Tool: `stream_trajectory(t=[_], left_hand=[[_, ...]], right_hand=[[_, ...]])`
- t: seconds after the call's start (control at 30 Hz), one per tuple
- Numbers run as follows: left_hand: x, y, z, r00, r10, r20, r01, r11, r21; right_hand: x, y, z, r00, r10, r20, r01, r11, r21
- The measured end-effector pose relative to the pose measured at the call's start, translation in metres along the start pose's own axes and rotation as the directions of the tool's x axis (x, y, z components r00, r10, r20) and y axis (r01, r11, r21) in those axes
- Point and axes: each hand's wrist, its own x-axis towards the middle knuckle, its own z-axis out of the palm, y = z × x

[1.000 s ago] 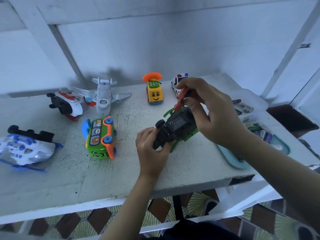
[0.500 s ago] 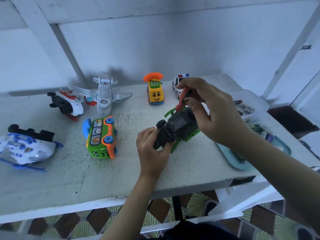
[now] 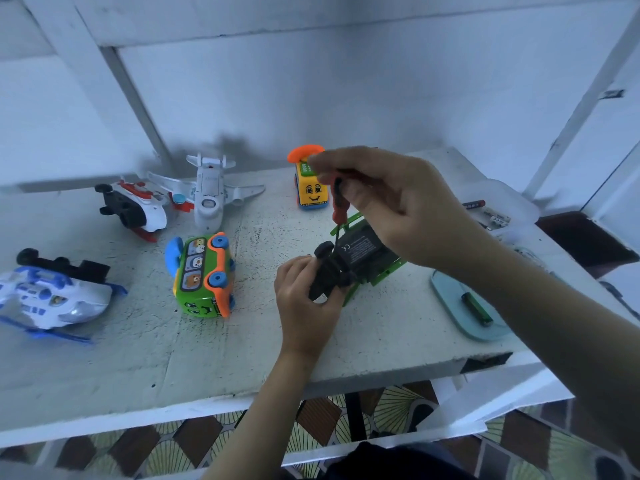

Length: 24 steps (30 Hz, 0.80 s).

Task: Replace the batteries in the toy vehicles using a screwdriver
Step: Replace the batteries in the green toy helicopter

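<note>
Clasping the upturned green car point(image 3: 360, 251), left hand point(image 3: 304, 306); right hand point(image 3: 398, 202) pinches the screwdriver point(image 3: 337, 202), partly hiding the yellow phone-car point(image 3: 311, 194); bus point(image 3: 202, 275) nearby.

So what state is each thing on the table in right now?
green toy vehicle, upside down, black underside up, gripped by the left hand
screwdriver, tip down at the vehicle's underside, pinched by the right hand
green bus, lying on its side
blue helicopter, tipped over, black base showing
yellow phone car, upright on wheels
battery, lying loose on the blue tray
</note>
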Motion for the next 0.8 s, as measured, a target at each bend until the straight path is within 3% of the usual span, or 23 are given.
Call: stream_trajectory(t=[0.17,0.3,0.37,0.43,0.5,0.6,0.8], left_hand=[[-0.001,0.0,0.0,1.0,0.015,0.004,-0.015,1.0,0.004],[-0.001,0.001,0.0,1.0,0.014,-0.002,-0.014,1.0,0.0],[-0.001,0.001,0.0,1.0,0.017,-0.001,-0.017,1.0,-0.001],[-0.001,0.001,0.0,1.0,0.019,-0.004,-0.019,1.0,-0.002],[-0.001,0.001,0.0,1.0,0.02,-0.005,-0.02,1.0,-0.002],[-0.001,0.001,0.0,1.0,0.026,-0.012,-0.026,1.0,-0.002],[-0.001,0.002,0.0,1.0,0.019,-0.006,-0.019,1.0,0.003]], right_hand=[[0.006,0.001,0.001,0.997,0.011,-0.08,-0.016,0.998,-0.068],[0.008,0.007,0.005,0.993,-0.067,-0.098,0.033,0.948,-0.317],[0.008,0.008,0.005,0.994,-0.077,-0.084,0.046,0.945,-0.323],[0.008,0.007,0.003,0.996,-0.053,-0.077,0.034,0.972,-0.23],[0.008,0.004,0.0,0.996,0.034,-0.079,-0.034,0.999,0.004],[0.009,-0.001,-0.003,0.992,0.091,-0.093,-0.058,0.949,0.311],[0.01,-0.001,-0.007,0.985,0.129,-0.116,-0.092,0.956,0.28]])
